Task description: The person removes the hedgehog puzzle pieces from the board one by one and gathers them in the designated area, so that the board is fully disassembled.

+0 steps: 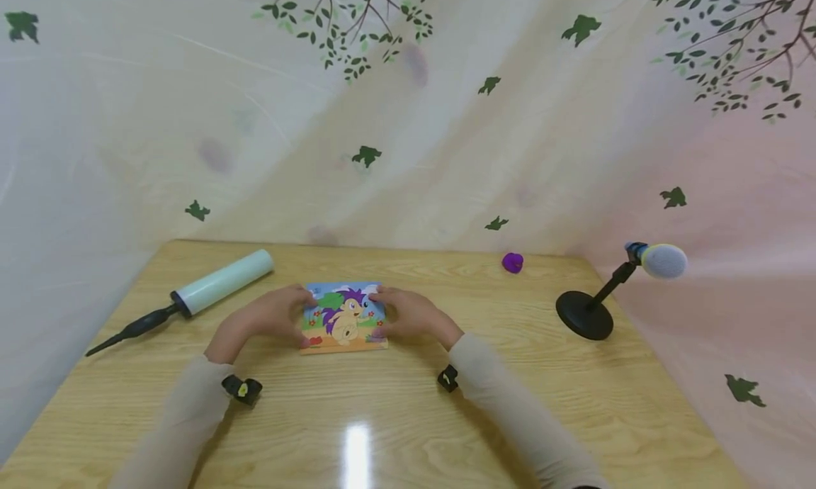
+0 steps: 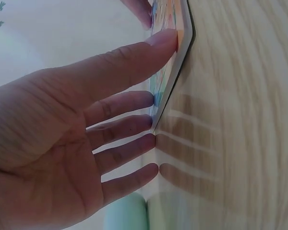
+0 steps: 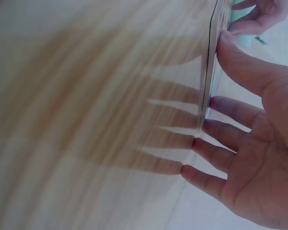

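Note:
A flat picture board (image 1: 347,327) with a cartoon hedgehog lies on the wooden table between both hands. My left hand (image 1: 275,313) touches its left side, the thumb near the lower corner and the fingers toward the upper corner. In the left wrist view the thumb (image 2: 156,43) rests on the picture; the fingers are fairly straight and spread, the lowest ones reaching past the board to the table. My right hand (image 1: 414,315) rests likewise on the right side. In the right wrist view its spread fingertips (image 3: 213,102) meet the board's edge and the tabletop.
A pale blue hand pump (image 1: 223,283) with a black nozzle lies at the left. Near the back edge sits a small purple object (image 1: 513,263). A microphone (image 1: 663,261) on a black round-based stand (image 1: 584,315) is at the right. A printed cloth (image 1: 268,120) hangs behind the table (image 1: 306,432).

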Tool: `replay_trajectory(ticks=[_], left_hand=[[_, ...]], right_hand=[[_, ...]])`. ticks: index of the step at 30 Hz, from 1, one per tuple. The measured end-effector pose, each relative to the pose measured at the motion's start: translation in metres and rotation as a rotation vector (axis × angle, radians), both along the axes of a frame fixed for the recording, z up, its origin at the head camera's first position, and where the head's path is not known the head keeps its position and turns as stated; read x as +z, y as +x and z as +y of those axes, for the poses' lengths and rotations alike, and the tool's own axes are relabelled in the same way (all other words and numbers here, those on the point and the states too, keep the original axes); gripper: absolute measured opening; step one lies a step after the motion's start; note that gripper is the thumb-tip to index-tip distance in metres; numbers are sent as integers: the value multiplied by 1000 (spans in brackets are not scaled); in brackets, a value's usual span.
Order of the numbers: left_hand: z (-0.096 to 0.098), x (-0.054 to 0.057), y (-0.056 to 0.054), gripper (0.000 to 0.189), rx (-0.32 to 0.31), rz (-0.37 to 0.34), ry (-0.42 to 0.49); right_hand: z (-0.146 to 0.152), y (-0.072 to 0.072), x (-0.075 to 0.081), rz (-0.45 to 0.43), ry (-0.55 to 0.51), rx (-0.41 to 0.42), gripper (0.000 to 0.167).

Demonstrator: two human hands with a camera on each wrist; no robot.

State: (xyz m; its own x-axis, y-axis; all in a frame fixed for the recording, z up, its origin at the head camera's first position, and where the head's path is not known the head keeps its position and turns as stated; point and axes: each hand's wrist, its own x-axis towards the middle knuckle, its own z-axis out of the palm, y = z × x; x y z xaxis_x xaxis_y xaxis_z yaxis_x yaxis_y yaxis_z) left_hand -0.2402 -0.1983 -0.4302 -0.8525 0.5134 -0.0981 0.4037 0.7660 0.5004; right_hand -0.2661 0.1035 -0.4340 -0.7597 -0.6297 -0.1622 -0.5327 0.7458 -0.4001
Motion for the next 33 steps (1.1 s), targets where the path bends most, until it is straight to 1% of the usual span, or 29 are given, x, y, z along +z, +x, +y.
replay_trajectory(ticks=[4,7,11,14,18,20,23,25,29,33], left_hand=[[-13,4,3,76,4,6,17],[-19,5,5,77,31,-16,14],[-23,6,6,80,57,-53,12],[-25,6,5,82,52,-63,10],[-26,6,4,82,42,-51,-2],[-27,7,4,82,42,-51,-7],[-27,7,4,82,49,-61,-9],[-27,8,4,82,59,-75,-11],[-27,8,4,82,82,-100,-19],[-27,8,4,83,89,-112,-18]], right_hand=[[-18,2,3,4,19,9,77],[-27,1,5,12,41,16,76],[-35,-1,4,25,76,13,76],[-38,-2,4,19,92,4,77],[-43,-3,7,11,104,-1,78],[-46,-5,9,7,105,-4,75],[-51,-11,12,5,88,-19,71],[-54,-16,13,2,56,-26,68],[-59,-27,11,7,1,-20,63],[-64,-35,8,-4,-39,-23,54]])
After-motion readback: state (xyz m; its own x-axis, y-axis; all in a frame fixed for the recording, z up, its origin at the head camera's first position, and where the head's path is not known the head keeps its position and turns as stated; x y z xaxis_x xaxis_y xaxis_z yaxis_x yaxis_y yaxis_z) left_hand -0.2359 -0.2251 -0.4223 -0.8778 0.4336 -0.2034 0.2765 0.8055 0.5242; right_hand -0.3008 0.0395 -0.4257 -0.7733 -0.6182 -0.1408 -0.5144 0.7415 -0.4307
